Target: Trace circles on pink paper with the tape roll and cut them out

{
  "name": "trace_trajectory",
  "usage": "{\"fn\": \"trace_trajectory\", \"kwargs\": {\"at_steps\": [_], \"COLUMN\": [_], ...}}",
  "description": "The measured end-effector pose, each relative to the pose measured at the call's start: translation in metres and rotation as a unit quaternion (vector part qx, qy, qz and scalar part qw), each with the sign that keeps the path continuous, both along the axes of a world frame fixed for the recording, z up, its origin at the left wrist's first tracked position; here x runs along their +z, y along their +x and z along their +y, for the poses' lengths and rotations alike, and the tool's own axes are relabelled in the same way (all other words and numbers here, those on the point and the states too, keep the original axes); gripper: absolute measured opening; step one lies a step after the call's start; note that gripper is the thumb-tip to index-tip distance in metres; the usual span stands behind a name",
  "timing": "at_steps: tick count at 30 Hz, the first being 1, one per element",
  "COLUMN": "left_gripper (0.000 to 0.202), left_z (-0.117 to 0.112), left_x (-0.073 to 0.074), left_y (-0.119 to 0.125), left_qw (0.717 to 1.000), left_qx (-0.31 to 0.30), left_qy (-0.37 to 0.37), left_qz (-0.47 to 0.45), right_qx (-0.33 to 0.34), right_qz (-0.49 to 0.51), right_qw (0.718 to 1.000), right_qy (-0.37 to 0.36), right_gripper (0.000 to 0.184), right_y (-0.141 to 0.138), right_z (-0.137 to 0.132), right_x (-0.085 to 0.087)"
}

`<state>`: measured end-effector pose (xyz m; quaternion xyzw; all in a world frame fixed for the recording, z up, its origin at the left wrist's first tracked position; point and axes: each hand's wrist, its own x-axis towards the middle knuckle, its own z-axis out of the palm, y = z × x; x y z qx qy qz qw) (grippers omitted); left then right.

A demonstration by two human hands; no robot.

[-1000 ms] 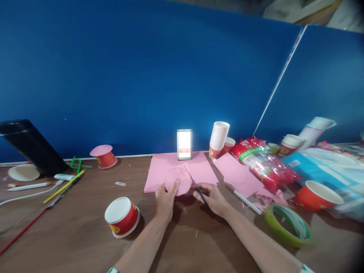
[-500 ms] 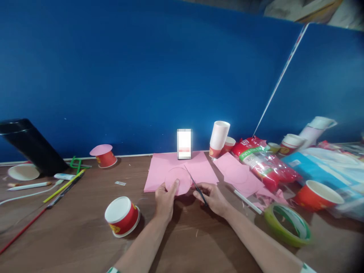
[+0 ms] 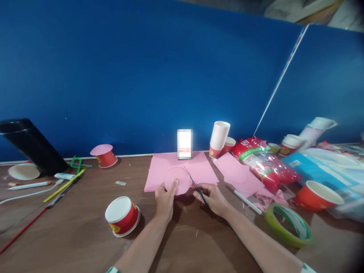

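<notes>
Left hand [image 3: 164, 199]: thumb and fingers pinch the pink paper disc [image 3: 178, 180].
Right hand [image 3: 212, 198]: fingers closed around the scissors [image 3: 195, 185], blades at the disc's edge.

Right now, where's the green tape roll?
Head view, lower right: green tape roll lies flat, between the right forearm and a red paper cup.
</notes>
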<state>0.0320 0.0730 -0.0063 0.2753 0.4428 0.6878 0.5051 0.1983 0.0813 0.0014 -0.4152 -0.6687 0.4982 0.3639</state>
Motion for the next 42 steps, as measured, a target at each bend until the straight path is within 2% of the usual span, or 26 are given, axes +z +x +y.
{"fn": "trace_trajectory", "kwargs": {"at_steps": [9,20,34,42], "left_gripper": [0.039,0.042,0.045,0.045], "left_z": [0.0,0.001,-0.001,-0.001], "left_x": [-0.004,-0.002,0.006,0.002], "left_y": [-0.002,-0.001,0.001,0.001], "left_qw": [1.0,1.0,1.0,1.0], "left_qx": [0.011,0.017,-0.02,-0.015], "left_qy": [-0.004,-0.004,0.0,-0.002], "left_qz": [0.013,0.008,-0.021,-0.007], "right_qx": [-0.004,-0.004,-0.012,-0.01], "right_qz": [-0.006,-0.003,0.003,0.007], "right_qw": [1.0,1.0,1.0,1.0], "right_qy": [0.005,-0.009,-0.012,-0.014], "right_gripper": [0.031,0.032,0.037,0.035], "right_y": [0.0,-0.001,-0.001,-0.001], "right_z": [0.0,-0.001,-0.001,-0.002], "right_x": [-0.001,0.002,-0.001,0.001]}}
